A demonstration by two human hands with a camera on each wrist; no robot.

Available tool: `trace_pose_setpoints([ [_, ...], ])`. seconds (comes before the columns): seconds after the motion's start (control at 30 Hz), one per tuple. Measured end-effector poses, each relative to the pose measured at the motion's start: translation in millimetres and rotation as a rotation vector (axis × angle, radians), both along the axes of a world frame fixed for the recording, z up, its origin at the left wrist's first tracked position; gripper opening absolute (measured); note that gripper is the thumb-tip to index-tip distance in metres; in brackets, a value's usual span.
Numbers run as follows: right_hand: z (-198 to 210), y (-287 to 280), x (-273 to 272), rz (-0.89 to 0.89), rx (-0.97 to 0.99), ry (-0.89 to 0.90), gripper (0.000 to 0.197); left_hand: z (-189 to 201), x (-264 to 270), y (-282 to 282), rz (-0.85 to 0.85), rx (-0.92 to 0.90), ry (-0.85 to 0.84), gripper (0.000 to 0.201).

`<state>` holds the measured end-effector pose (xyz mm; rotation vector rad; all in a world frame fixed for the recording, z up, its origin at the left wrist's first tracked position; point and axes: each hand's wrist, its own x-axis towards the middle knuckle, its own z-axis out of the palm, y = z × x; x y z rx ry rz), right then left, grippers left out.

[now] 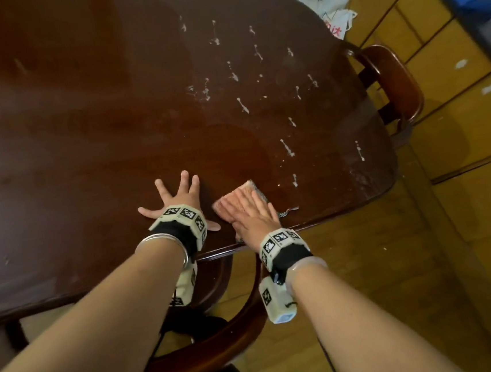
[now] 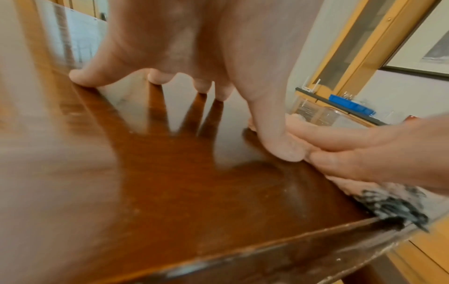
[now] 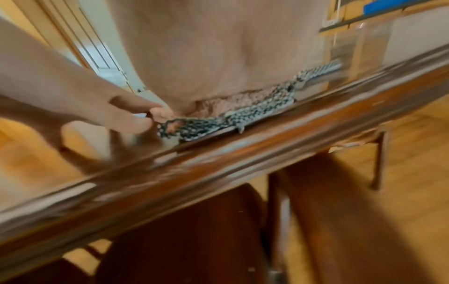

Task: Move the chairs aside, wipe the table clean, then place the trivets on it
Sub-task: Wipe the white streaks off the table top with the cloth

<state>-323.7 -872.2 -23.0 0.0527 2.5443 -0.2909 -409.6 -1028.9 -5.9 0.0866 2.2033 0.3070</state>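
Note:
The dark wooden table [image 1: 89,132] fills the head view, with several white smears [image 1: 242,105] on its right half. My left hand [image 1: 176,200] lies flat on the tabletop near the front edge, fingers spread. Just to its right, my right hand [image 1: 248,208] presses flat on a pink cloth [image 1: 249,187] with a black-and-white woven edge [image 3: 218,119]. The left wrist view shows the left fingertips [image 2: 82,77] on the wood and the right hand's fingers [image 2: 352,146] on the cloth [image 2: 388,203]. No trivets are in view.
One wooden chair [image 1: 390,82] stands at the table's right end. Another chair's curved back [image 1: 223,338] is under my arms at the front edge. A white bag [image 1: 338,24] lies on the wooden floor [image 1: 464,194] beyond the table. A shelf with a blue tray [image 2: 350,104] stands by the wall.

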Motion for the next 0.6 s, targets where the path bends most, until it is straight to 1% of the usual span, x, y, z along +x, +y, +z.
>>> trace_pose_setpoints([
  [0.03, 1, 19, 6, -0.025, 0.012, -0.002, 0.06, 0, 0, 2, 0.011, -0.002, 0.0, 0.13],
  [0.1, 5, 50, 8, -0.146, 0.033, -0.024, 0.06, -2, 1, 1, 0.002, -0.015, 0.012, 0.131],
  [0.13, 7, 57, 3, -0.228, 0.039, -0.049, 0.057, -3, 2, 0, -0.001, -0.021, 0.02, 0.131],
  [0.2, 9, 51, -11, -0.356, 0.042, -0.078, 0.056, -2, 3, 1, 0.002, -0.03, 0.032, 0.13],
  [0.23, 9, 40, -17, -0.367, 0.04, -0.079, 0.058, -1, 4, 3, 0.003, -0.033, 0.034, 0.13],
  [0.27, 9, 26, -20, -0.33, 0.039, -0.071, 0.062, -1, 4, 5, 0.007, -0.035, 0.036, 0.13],
  [0.33, 3, 6, -13, -0.154, 0.031, -0.035, 0.067, -2, 4, 6, 0.016, -0.043, 0.04, 0.13],
  [0.4, -1, 11, 2, -0.038, 0.011, 0.025, 0.063, -2, 4, 7, 0.002, -0.053, 0.061, 0.129],
  [0.43, -3, 22, 8, -0.027, 0.007, 0.053, 0.062, -2, 3, 6, -0.005, -0.054, 0.07, 0.126],
  [0.47, -2, 34, 12, -0.053, 0.005, 0.062, 0.061, -1, 2, 4, -0.009, -0.053, 0.073, 0.123],
  [0.53, -1, 57, 9, -0.177, 0.025, 0.02, 0.061, 0, -2, 0, -0.01, -0.045, 0.071, 0.118],
  [0.6, 0, 67, -14, -0.327, 0.038, -0.051, 0.059, -1, -10, -4, 0.0, -0.046, 0.069, 0.116],
])
